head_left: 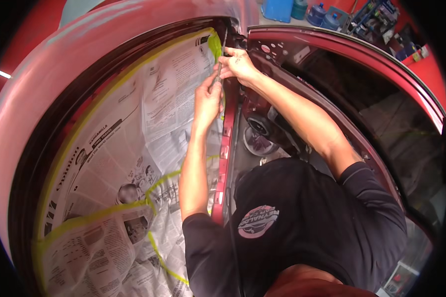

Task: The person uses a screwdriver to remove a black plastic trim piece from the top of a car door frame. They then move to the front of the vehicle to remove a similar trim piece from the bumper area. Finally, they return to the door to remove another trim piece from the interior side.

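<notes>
I'm watching left hand [208,103] gripping slim tool [219,72], right hand [239,65] apparently pinching it; slip could be tearing adjacent yellow tape [215,45].

"What carries the things, as you see it from your distant seat?"

"I see a car body [39,69], pinkish and dark red. Across its door opening lie newspaper sheets [126,104], partly wrinkled, and they overlap in the lower part. Yellow-green tape [106,214] runs along their curved outer edge and also across the lower sheets."

"And farther away?"

"Behind the door I see a pale surface [295,23]; I cannot tell if it is the floor. A blue container [276,10] and several bluish jugs [316,15] stand there, close together."
</notes>
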{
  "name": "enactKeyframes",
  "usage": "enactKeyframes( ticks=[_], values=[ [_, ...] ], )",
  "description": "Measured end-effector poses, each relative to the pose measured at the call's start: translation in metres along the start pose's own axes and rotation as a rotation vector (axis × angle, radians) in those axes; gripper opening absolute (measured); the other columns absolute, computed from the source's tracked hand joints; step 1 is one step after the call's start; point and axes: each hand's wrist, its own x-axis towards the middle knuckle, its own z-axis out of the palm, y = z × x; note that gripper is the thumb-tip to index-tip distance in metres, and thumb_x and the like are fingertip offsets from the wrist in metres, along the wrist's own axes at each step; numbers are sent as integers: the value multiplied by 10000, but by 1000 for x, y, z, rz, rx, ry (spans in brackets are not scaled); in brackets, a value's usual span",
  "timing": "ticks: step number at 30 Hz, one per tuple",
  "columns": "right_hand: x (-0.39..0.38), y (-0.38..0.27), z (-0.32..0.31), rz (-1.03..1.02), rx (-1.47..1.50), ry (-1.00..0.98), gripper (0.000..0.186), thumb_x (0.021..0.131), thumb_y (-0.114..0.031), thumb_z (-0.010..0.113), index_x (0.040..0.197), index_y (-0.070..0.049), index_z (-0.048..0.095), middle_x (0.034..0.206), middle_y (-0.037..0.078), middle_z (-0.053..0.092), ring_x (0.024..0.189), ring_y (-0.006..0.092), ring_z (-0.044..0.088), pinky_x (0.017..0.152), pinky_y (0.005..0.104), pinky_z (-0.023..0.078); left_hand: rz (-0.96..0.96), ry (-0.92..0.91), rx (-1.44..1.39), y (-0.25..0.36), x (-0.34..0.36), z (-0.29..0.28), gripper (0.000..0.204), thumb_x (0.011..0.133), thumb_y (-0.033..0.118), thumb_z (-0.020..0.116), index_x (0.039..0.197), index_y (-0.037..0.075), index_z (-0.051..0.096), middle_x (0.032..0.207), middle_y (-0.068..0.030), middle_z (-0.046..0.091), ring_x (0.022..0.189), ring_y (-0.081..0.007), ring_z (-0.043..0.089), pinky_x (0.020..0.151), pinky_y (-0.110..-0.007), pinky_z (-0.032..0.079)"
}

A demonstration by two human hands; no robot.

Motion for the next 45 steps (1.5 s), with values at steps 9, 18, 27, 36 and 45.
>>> enactKeyframes(
  ticks=[9,18,27,36,45],
  values=[
    [-7,-10,-7,9,-152,68,627,963,-75,589,1473,150,300,893,187,700,659,196,697,566,275,598,-142,-12,-513,-3,-3,20,446,1029,169,468,1471,107,477,737,-29,565,421,-75,455,332,-209,325],
    [-8,-5,-8,43,-107,10,598,955,-80,579,1468,124,351,861,155,698,645,180,683,566,270,586,-136,34,-353,-3,-5,20,430,1029,156,463,1451,84,501,739,-23,563,423,-82,459,338,-211,333],
    [-1,2,-13,40,-68,40,477,946,-43,567,1376,124,447,833,169,694,593,180,664,515,264,568,-156,18,-465,-7,-2,25,433,1029,159,465,1455,85,488,740,-23,562,425,-84,464,328,-217,331],
    [22,0,-22,-12,-53,119,306,950,-26,549,1225,90,483,845,183,691,600,176,670,516,275,572,-194,28,-354,7,19,27,435,1010,179,498,1436,91,495,751,-20,566,430,-77,477,327,-207,335],
    [16,-4,-14,-3,-316,78,595,951,-83,573,1449,156,350,908,216,705,650,222,709,580,303,605,-176,-44,-298,-2,27,3,458,1029,179,517,1478,115,458,756,-28,568,436,-106,492,338,-236,367]
  ],
)
